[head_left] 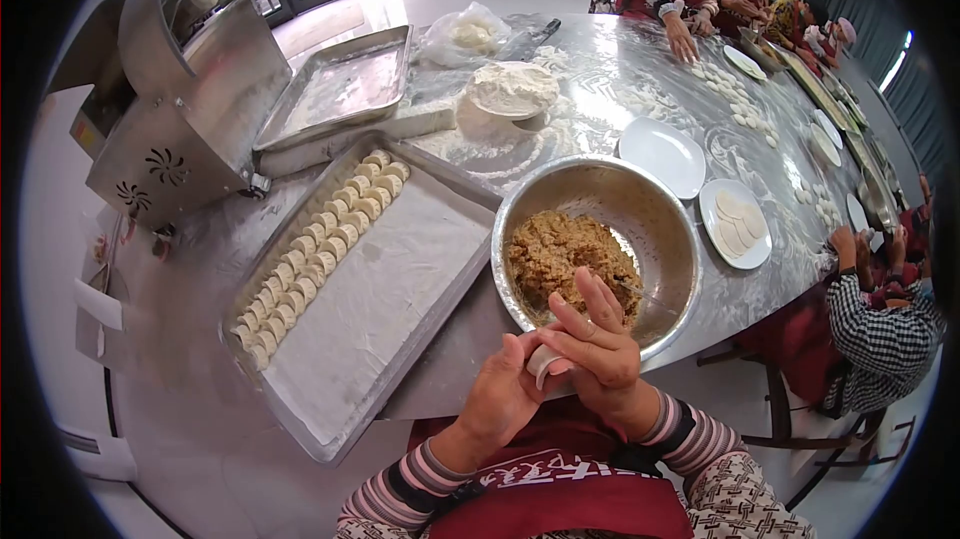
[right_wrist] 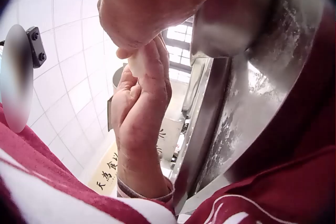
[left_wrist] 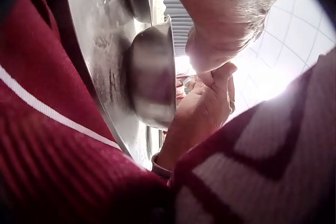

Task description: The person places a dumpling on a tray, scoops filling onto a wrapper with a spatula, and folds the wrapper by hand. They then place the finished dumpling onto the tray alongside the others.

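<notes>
A pale folded dumpling [head_left: 542, 365] sits between both hands, just in front of the apron and close to the near rim of the metal bowl [head_left: 512, 301]. The left hand [head_left: 497, 394] cups it from the left with its thumb up against the dough. From the right, the right hand [head_left: 606, 364] grips its edge, while its other fingers stretch out toward the bowl. In the right wrist view the dumpling [right_wrist: 138, 65] shows as a white patch between the hands. Brown minced filling [head_left: 565, 254] lies in the bowl, with a utensil handle leaning at the right side.
Left of the bowl lies a lined metal tray [head_left: 385, 304] with rows of dumplings [head_left: 320, 254]. Round wrappers [head_left: 738, 224] lie on a white plate [head_left: 711, 201], near another plate [head_left: 662, 154]. Behind are a flour bowl [head_left: 512, 89], another tray [head_left: 335, 89] and a steel machine [head_left: 185, 139]. Other people work across the table.
</notes>
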`<state>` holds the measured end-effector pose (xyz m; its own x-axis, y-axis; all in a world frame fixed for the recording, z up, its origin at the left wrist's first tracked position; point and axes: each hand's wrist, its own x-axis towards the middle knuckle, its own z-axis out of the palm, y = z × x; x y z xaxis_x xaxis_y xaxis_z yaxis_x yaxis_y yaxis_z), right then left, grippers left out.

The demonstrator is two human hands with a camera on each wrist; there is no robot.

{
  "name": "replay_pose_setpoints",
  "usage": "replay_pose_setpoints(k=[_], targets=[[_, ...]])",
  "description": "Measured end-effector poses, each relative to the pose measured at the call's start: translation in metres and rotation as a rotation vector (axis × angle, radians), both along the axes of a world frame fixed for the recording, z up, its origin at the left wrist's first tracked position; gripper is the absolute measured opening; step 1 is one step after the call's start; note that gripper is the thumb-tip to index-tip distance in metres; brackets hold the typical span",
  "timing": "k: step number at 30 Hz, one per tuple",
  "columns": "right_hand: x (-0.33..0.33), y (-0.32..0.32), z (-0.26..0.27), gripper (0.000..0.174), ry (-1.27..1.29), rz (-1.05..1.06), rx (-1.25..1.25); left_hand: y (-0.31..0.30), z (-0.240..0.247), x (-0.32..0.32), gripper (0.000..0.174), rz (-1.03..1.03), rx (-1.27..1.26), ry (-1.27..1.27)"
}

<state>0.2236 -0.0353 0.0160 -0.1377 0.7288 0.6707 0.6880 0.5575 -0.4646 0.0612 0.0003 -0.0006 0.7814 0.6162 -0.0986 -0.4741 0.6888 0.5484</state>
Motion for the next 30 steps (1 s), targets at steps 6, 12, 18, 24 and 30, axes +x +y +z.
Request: replay_pose_setpoints(k=[6,12,18,24,30], targets=[[-0.008,-0.003,0.005,0.037,0.239,-0.108,-0.004,0.002,0.011,-0.001,0.072,0.0,-0.043,0.014],[-0.011,-0.005,0.006,0.039,-0.036,-0.135,0.042,0.0,0.0,-0.007,0.073,-0.009,-0.027,-0.035],[-0.048,0.01,0.032,0.035,-0.176,-0.105,0.184,0.0,0.03,-0.042,0.073,0.073,-0.038,-0.044],[-0.109,0.036,0.068,0.044,-0.632,0.36,0.003,-0.001,0.028,-0.111,0.075,0.233,-0.04,-0.039],[-0.186,0.055,0.086,0.04,-0.769,0.626,-0.039,-0.017,0.029,-0.189,0.07,0.348,-0.107,-0.072]])
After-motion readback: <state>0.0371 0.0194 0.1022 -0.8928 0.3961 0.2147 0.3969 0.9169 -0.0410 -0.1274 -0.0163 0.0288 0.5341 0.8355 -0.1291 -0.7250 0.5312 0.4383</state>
